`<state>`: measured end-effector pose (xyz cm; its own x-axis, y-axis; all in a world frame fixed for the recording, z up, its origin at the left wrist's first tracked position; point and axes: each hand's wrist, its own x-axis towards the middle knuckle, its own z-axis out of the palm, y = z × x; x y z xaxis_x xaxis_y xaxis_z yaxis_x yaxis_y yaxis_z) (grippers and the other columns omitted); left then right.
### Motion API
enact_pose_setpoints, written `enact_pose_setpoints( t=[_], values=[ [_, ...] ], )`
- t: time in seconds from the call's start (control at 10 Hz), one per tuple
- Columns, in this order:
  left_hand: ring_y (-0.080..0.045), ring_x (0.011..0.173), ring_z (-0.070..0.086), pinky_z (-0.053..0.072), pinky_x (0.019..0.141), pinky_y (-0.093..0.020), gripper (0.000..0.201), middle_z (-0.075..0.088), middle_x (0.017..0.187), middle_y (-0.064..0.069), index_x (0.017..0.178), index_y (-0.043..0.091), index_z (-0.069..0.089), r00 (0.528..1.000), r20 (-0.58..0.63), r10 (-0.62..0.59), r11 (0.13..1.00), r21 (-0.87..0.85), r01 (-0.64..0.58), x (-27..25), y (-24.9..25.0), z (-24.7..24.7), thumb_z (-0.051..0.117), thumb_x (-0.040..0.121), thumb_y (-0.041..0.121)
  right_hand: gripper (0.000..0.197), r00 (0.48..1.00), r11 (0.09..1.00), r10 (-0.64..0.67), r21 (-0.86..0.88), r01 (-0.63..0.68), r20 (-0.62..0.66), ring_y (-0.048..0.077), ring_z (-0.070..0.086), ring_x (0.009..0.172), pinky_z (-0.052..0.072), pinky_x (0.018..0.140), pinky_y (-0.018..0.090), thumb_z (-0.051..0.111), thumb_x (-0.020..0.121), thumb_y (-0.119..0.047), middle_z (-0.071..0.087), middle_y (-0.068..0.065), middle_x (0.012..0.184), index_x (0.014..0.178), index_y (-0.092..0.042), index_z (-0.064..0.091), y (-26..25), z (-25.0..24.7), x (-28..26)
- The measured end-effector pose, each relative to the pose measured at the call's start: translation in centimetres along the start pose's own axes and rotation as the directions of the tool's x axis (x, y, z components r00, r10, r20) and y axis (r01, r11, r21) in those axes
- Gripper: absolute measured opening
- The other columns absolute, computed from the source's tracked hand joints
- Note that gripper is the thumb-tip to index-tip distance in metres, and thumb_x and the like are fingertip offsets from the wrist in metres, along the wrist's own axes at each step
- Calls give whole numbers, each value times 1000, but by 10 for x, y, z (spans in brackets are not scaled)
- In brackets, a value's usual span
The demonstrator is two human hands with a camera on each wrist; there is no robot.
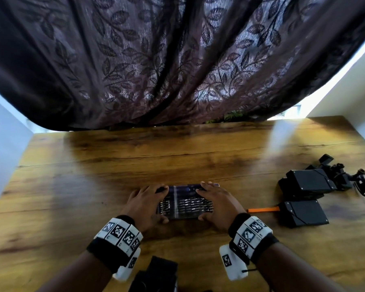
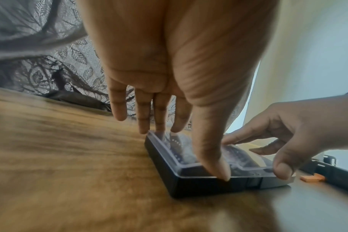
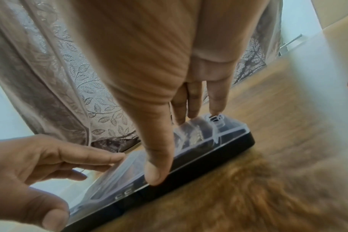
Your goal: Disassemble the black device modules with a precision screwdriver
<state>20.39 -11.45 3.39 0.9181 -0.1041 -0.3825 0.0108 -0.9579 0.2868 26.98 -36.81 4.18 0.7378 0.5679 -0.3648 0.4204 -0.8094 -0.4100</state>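
A flat screwdriver bit case with a black base and a clear lid lies on the wooden table, rows of metal bits showing through the lid. My left hand spans the case's left end, fingers on the far edge and thumb on the near edge. My right hand spans the right end the same way, its thumb pressing the near rim. The lid lies closed. Two black device modules rest to the right, apart from both hands.
An orange strip sticks out from the nearer module toward the case. More black parts are heaped at the far right. A black object sits at the near edge between my forearms. A dark patterned curtain hangs behind the table.
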Motion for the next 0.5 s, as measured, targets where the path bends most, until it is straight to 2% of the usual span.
enact_pose_setpoints(
  t=[0.1, 0.4, 0.5],
  values=[
    [-21, 152, 19, 16, 123, -47, 97, 13, 168, 10, 162, 30, 15, 1000, -1, -15, 999, 48, 15, 16, 4, -16, 69, 86, 58, 85, 1000, 1000, 24, -7, -24, 6, 14, 9, 155, 7, 123, 28, 77, 88, -36, 14, -6, 169, 158, -26, 31, -1, -15, 16],
    [-26, 149, 27, 27, 119, -53, 93, 7, 169, 6, 162, 30, 10, 992, 31, -126, 992, 36, 124, 54, 8, -46, 66, 91, 51, 85, 996, 996, 75, -58, -72, 56, 19, 7, 156, 9, 125, 35, 73, 90, -39, 10, -3, 170, 160, -27, 26, 0, -57, 56],
    [-23, 151, 26, 29, 119, -50, 94, 3, 170, 7, 162, 30, 8, 992, 24, -124, 992, 23, 124, 48, 1, -32, 61, 89, 58, 80, 998, 997, 67, 25, -67, -1, 23, 21, 153, 20, 123, 33, 70, 93, -38, 19, -1, 168, 159, -26, 27, 2, -52, 43]
  ],
)
